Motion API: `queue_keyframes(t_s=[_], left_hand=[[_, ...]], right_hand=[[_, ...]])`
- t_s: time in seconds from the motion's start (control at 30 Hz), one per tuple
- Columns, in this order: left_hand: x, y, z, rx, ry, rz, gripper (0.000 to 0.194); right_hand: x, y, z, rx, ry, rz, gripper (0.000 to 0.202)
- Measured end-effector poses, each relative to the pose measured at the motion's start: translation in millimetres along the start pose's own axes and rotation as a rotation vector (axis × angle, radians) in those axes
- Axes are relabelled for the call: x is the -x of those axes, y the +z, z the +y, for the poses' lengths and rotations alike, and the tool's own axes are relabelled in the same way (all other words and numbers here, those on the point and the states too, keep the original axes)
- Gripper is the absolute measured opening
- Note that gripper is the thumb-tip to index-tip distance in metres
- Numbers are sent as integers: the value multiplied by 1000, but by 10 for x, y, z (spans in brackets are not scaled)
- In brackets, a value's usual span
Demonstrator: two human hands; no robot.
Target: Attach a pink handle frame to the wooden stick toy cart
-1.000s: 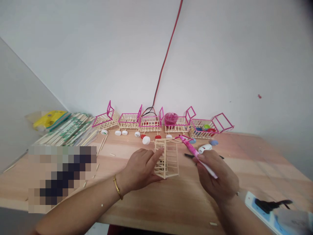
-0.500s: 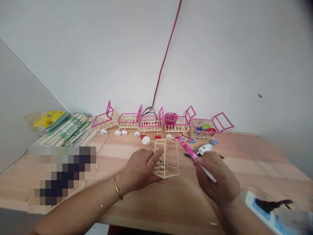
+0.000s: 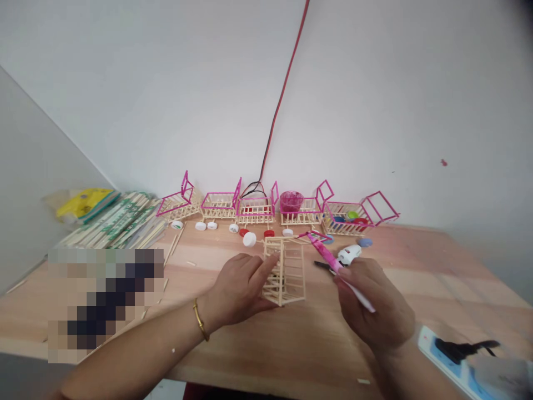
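Observation:
My left hand grips a small cart frame of pale wooden sticks, tipped on its side, with a white bottle-cap wheel at its far left. Between the fingers and thumb of my right hand is a paintbrush, stained pink along its front half. Its tip touches or lies just over the cart's handle frame, which is partly pink. Behind the right hand lies a white and black tool, partly covered, perhaps a glue gun.
Several pink-edged stick carts line the wall, one bearing a cup of pink paint. Bundled sticks and a yellow packet lie left. A power strip sits at the right edge of the table.
My right hand and the brush have shifted slightly to the right along the handle frame. My left hand and the cart stay nearly where they were.

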State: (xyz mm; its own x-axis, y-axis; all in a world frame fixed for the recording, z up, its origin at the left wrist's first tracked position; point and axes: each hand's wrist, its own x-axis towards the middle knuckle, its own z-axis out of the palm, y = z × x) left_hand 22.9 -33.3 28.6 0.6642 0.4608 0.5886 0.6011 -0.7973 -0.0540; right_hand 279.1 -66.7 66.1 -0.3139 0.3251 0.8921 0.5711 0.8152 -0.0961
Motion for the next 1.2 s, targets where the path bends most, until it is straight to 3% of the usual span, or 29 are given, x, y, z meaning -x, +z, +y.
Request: queue_keyframes(t_s=[0.6,0.93,1.2], left_hand=[[-13,-24,-11,21,6,-3,88],[-11,-9,-5,21,-4,-14,95],[2,-3,-7,27,-5,-33,83]], right_hand=[[47,37,23,-77,-11,-8,56],[68,79,19,-33,3,-31,48],[60,64,13,-40,5,-23,47]])
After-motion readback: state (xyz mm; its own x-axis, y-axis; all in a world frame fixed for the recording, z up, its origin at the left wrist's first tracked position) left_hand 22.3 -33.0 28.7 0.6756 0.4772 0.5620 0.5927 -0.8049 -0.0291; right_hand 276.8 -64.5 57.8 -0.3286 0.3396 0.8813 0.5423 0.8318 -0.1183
